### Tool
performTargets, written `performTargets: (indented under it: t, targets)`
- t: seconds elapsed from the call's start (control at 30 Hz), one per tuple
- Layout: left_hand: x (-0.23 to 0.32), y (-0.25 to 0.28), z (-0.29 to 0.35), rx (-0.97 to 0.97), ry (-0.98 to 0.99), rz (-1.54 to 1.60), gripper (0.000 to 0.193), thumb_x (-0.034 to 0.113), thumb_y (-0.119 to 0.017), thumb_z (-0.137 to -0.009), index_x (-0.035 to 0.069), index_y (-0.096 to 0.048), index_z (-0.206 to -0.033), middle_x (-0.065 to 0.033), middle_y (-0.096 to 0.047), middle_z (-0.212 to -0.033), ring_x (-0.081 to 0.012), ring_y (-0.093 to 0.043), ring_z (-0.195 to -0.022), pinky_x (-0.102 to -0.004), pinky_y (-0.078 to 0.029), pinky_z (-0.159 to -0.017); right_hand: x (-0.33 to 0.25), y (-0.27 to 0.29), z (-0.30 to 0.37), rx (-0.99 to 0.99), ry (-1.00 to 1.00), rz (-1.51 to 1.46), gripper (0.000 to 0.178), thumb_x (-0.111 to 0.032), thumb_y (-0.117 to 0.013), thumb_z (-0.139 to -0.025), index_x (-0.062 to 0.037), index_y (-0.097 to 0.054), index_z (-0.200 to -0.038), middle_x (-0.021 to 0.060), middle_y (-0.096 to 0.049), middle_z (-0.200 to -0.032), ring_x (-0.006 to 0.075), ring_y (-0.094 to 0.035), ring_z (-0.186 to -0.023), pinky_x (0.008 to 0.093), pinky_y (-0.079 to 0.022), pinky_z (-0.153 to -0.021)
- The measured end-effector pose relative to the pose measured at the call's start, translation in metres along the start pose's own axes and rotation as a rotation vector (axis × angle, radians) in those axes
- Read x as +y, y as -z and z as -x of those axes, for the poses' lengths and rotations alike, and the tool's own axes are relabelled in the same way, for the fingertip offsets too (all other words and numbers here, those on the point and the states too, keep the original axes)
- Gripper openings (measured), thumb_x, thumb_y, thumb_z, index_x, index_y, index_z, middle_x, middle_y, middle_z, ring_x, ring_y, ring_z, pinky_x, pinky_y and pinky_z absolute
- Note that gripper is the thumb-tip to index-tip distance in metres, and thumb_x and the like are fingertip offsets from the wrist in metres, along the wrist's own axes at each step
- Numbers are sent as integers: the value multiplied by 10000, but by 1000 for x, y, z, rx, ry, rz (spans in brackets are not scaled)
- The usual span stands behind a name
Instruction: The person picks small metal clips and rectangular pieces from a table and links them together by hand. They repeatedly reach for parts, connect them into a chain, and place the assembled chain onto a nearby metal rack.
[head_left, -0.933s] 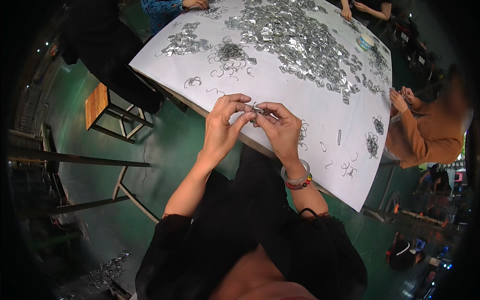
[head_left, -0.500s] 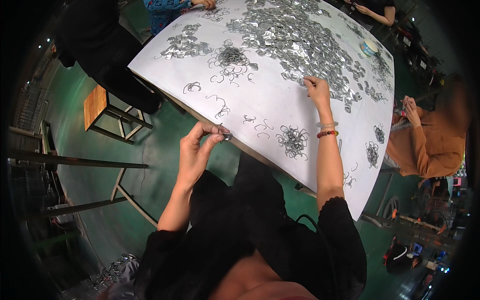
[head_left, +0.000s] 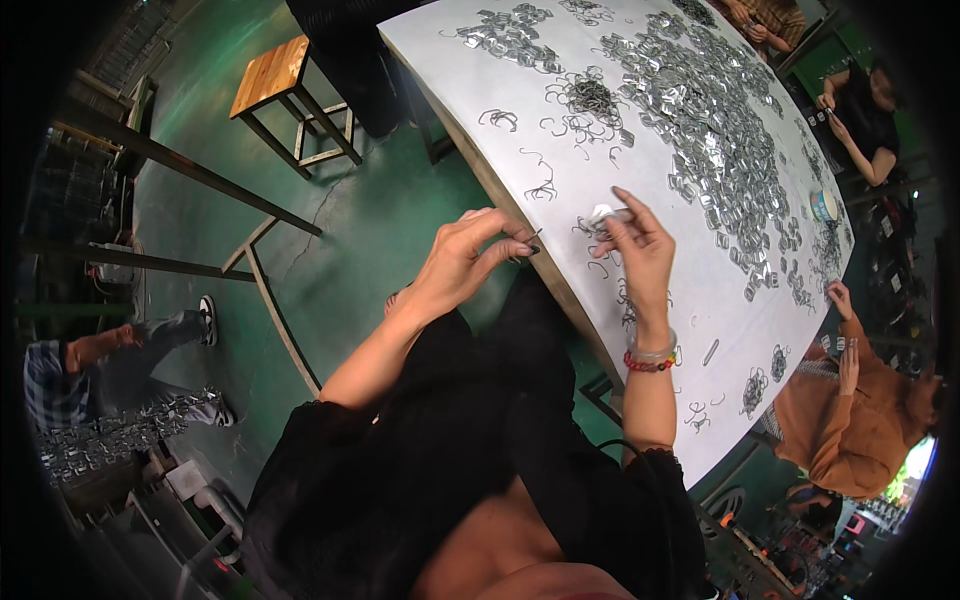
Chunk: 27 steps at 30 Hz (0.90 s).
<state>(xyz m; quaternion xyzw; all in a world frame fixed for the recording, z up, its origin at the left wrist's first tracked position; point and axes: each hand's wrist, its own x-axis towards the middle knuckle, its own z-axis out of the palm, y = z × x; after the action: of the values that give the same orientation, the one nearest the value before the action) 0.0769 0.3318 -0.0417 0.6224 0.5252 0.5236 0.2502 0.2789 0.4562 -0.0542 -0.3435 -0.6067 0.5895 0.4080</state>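
Note:
At the table's near edge my left hand [head_left: 465, 255] is closed, with a small dark bent wire [head_left: 537, 237] pinched between thumb and forefinger. Close on its right, over the white tabletop [head_left: 690, 330], my right hand [head_left: 645, 250] holds a small shiny metal piece [head_left: 602, 214] at its fingertips, blurred by motion. The two hands are apart. Farther off on the table spreads a large heap of flat silvery metal pieces [head_left: 720, 150]. Bent wires lie in a dark cluster [head_left: 590, 97], and more are scattered beneath my right hand, partly hidden by it.
A wooden-topped stool [head_left: 270, 78] stands left of the table. A striped cup [head_left: 824, 206] sits near the far right edge. Other people work round the table, one in an orange-brown top [head_left: 850, 440]. Metal bars [head_left: 180, 165] cross the left side.
My right hand has come back from the heap toward my left hand, now carrying a shiny metal piece. The view has turned, so the table appears farther right.

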Motion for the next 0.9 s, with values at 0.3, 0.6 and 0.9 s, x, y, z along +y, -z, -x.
performTargets:
  t: [0.3, 0.6, 0.9]
  targets:
    - [8, -4, -3, 30, -71, -172, 94, 94, -653, -820, 44, -587, -864, -63, -662, -802, -239, -627, -797, -336, -426, -800, -29, -61, 33, 1, 95, -98, 184, 65, -652, -810, 69, -637, -993, 131, -651, -908, 148, -640, -724, 246, -542, -637]
    - [-37, -15, -29, 191, 177, 274, 315, 74, -658, -827, 40, -600, -1134, -87, -655, -1079, -197, -630, -970, -319, -477, -835, -13, -48, 31, 39, 40, -390, 142, 82, -646, -808, 92, -627, -949, 137, -658, -841, 168, -645, -691, 247, -535, -643]
    - [-197, -55, -224, -106, 35, -684, 181, 177, -643, -807, 25, -703, -885, -161, -671, -849, -323, -642, -795, -406, -506, -715, -17, -27, 45, -92, 25, -395, 139, 132, -635, -782, 59, -635, -901, 119, -627, -821, 147, -641, -692, 234, -539, -610]
